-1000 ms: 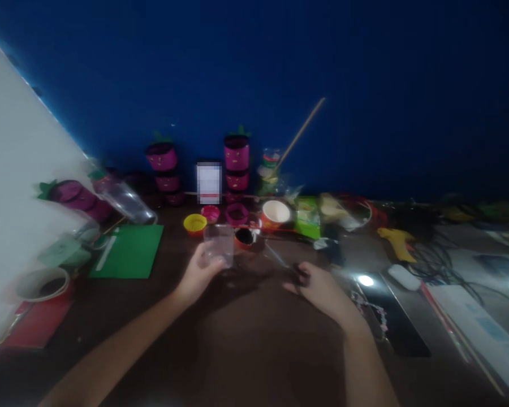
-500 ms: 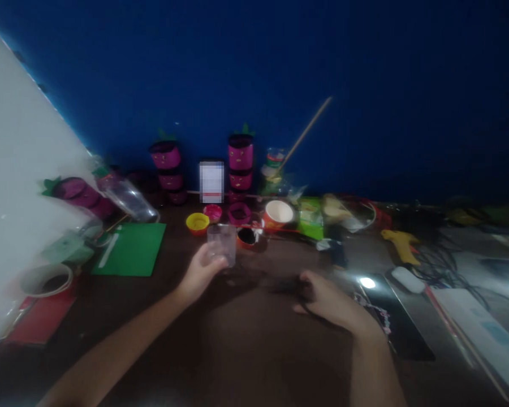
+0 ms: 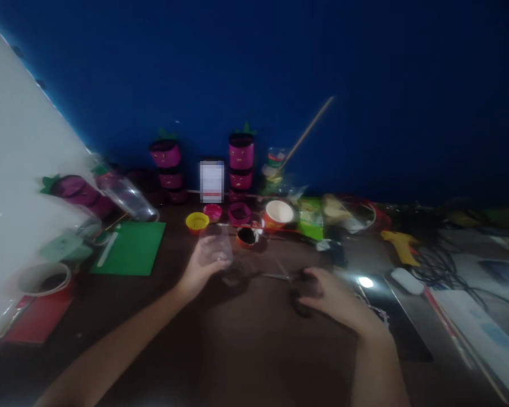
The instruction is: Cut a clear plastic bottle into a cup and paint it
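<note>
My left hand [image 3: 203, 265] grips a clear plastic cup-like piece [image 3: 221, 240], thumb on the near side and fingers behind it. To its right, my right hand [image 3: 328, 299] is curled round the dark handles of scissors [image 3: 277, 277]. The blades look spread apart and point left toward the plastic, with a gap between them. Blur hides how the fingers sit in the handles. Just beyond the plastic stand a small orange cup with a dark inside [image 3: 246, 237], a yellow cup [image 3: 197, 222] and a purple ring [image 3: 240, 214].
Purple containers with faces [image 3: 241, 155] stand along the blue wall. A green sheet [image 3: 131, 249] and a clear bottle [image 3: 129, 195] lie left. A white-lined cup [image 3: 279, 212] stands behind. On the right are a yellow glue gun [image 3: 401, 247], a black phone-like slab [image 3: 407, 328] and cables.
My left hand has shifted slightly left and tilted the clear plastic. The scissors' blades now show apart, and my right hand's fingers have spread wider.
</note>
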`<state>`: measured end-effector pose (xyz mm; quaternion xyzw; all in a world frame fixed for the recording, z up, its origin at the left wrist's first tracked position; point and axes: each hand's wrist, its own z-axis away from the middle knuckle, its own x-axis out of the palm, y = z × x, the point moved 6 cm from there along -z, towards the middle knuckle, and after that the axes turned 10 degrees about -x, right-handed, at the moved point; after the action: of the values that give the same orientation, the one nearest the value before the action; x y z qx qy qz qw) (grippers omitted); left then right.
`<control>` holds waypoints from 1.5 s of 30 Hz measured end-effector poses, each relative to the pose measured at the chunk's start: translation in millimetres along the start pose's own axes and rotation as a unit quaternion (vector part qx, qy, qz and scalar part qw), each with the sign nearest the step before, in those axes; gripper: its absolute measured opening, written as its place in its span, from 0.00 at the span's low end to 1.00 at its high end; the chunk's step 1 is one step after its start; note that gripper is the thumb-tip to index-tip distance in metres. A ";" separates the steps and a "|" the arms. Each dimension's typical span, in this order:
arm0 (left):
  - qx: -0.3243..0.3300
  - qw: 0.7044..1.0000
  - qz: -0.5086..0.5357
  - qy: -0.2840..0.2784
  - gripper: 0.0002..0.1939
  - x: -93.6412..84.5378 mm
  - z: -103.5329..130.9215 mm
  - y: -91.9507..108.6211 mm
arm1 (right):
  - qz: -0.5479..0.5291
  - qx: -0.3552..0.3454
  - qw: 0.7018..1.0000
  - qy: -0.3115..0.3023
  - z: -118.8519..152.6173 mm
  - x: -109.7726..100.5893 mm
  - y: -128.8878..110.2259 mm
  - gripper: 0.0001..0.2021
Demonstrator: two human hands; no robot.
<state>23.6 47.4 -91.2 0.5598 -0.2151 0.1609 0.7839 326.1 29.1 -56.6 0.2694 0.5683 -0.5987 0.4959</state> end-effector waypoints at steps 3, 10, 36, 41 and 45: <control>-0.022 1.000 0.013 -0.005 0.35 1.1 0.9 -0.6 | 0.058 0.022 0.997 0.037 -3.9 -9.0 -4.2 0.14; -0.043 0.999 0.022 -0.012 0.33 5.1 2.9 2.1 | 0.246 0.082 0.963 0.079 -16.2 -20.7 -18.3 0.13; -0.020 1.000 0.021 -0.001 0.37 0.1 -0.1 3.0 | 0.156 -0.117 0.967 0.166 -42.3 0.5 -28.8 0.16; -0.001 1.000 -0.001 -0.011 0.36 -1.4 -1.6 1.0 | 0.101 -0.133 0.985 0.047 -4.7 11.7 -29.4 0.16; 0.020 0.999 -0.012 -0.023 0.35 -1.6 -2.8 0.8 | 0.084 -0.099 0.991 0.028 9.2 25.5 -16.8 0.24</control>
<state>22.3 50.3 -92.2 0.5817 -0.2230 0.1433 0.7690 303.9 10.7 -70.2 0.2823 0.6138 -0.4876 0.5530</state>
